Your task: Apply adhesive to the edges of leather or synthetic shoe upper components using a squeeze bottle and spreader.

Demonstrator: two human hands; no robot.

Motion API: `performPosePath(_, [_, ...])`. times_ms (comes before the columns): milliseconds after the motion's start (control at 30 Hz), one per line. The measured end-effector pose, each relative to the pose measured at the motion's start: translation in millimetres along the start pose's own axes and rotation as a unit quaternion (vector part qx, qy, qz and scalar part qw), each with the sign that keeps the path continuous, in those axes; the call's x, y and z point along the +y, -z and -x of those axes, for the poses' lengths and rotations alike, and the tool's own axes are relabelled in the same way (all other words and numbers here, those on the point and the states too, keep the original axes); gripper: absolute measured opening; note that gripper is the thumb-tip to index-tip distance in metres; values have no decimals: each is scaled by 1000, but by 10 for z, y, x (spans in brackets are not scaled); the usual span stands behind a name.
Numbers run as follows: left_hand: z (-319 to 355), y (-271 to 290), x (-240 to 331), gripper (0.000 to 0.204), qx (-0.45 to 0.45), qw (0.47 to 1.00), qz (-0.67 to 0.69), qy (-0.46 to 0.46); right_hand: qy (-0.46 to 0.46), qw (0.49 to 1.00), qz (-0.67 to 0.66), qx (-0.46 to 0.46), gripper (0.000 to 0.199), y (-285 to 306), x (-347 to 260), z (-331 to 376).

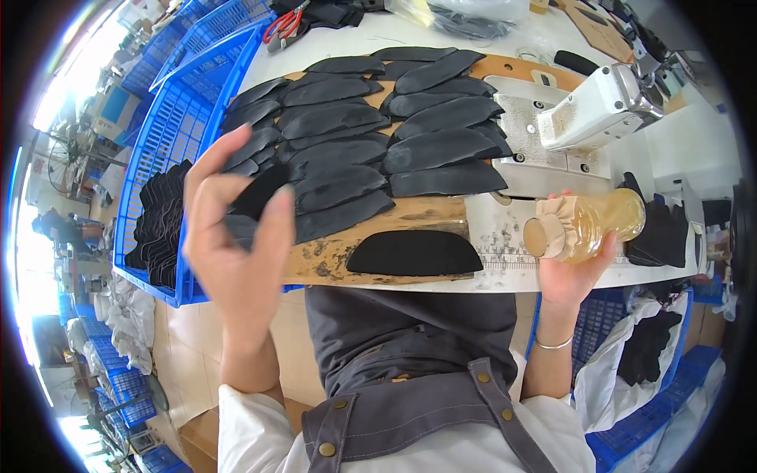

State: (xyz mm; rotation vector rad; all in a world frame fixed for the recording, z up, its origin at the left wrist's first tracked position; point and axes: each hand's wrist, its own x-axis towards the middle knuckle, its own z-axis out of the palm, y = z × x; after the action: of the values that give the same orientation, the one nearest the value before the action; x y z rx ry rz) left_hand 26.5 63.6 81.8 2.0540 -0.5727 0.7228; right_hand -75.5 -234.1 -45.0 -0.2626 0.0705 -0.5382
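Note:
My left hand (240,229) is raised over the left end of the work board, its index finger lifted. Between its thumb and bent fingers shows a matte black curved piece (260,194), which looks pinched there. My right hand (576,272) grips a bottle of cloudy amber liquid (603,217) from below. The bottle is tilted on its side, its tape-wrapped neck pointing left. A single matte black half-moon piece (414,252) lies near the board's front edge. Behind it, shiny dark leaf-shaped pieces (335,122) overlap in rows.
A white sewing machine (595,110) stands at the right back. At left, a blue basket (169,126) holds stacked black pieces (162,229). Red-handled scissors (285,25) lie at the back. More black pieces (661,236) sit right of the bottle, above another blue crate (587,315).

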Motion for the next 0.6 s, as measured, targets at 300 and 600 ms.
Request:
performPosePath(300, [-131, -594, 110, 19, -41, 981, 139, 126, 9, 1000, 11, 22, 64, -11, 21, 17])
performPosePath(600, [-56, -1090, 166, 17, -65, 997, -11, -48, 1, 1000, 14, 13, 62, -15, 11, 12])
